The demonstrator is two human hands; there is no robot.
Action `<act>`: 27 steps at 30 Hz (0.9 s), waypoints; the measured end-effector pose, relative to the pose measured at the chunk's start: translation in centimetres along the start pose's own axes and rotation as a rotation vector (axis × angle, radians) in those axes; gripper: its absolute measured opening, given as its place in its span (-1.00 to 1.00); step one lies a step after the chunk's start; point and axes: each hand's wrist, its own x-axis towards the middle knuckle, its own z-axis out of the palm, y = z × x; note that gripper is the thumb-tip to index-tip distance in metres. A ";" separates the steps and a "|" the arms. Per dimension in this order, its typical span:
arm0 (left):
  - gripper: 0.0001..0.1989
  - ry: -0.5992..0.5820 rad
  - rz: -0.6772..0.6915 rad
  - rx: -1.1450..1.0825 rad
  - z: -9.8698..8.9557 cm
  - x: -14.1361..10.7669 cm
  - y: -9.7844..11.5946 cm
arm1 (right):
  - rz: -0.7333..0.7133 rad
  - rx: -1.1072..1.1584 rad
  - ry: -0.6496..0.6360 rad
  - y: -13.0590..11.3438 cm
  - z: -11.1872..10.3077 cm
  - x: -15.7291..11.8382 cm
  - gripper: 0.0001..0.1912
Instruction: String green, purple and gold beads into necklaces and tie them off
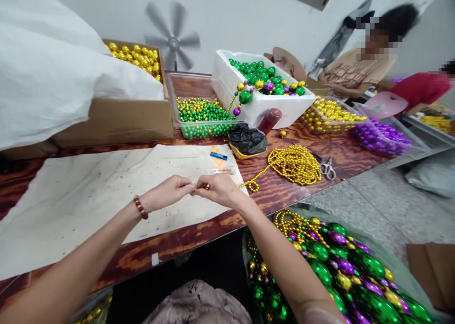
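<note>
My left hand [172, 191], with a brown bead bracelet [141, 207] on its wrist, pinches something too small to make out. Its fingertips meet those of my right hand [220, 190] above the white cloth [106, 186]. The fingers of my right hand are curled closed, with a bit of gold showing between them. A gold bead string [253, 185] runs from a coiled pile [296, 165] and passes behind my right hand. Just beyond the hands lie a clear tube [222, 171] and a blue marker-like item [218, 156].
Behind stand a clear bin of small beads [206, 118], a white foam box [256, 108] and a cardboard box [135, 120]. Scissors [327, 168] lie by the pile. A black bag in a yellow basket [248, 141] sits mid-table. Bead garlands [341, 267] fill a bag at right. Co-workers sit beyond.
</note>
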 end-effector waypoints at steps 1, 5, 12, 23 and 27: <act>-0.60 -0.038 -0.016 -0.011 -0.3 -0.3 0.3 | -0.005 -0.026 -0.030 0.0 -0.6 0.0 -0.77; -0.64 -0.062 -0.073 -0.092 -1.7 -2.2 1.0 | -0.012 -0.219 -0.164 0.5 -3.2 -0.7 -0.73; -0.67 0.346 -0.102 -0.199 -6.8 -8.6 -1.7 | 0.038 -0.040 -0.153 4.3 -4.2 -4.5 -0.75; -0.72 0.696 -0.299 -0.110 -6.8 -22.7 -8.5 | -0.183 0.105 0.020 -0.7 4.1 -6.0 -0.62; -0.70 0.692 -0.423 -0.013 -4.4 -27.6 -11.8 | -0.297 0.041 0.014 -3.3 8.7 -5.1 -0.69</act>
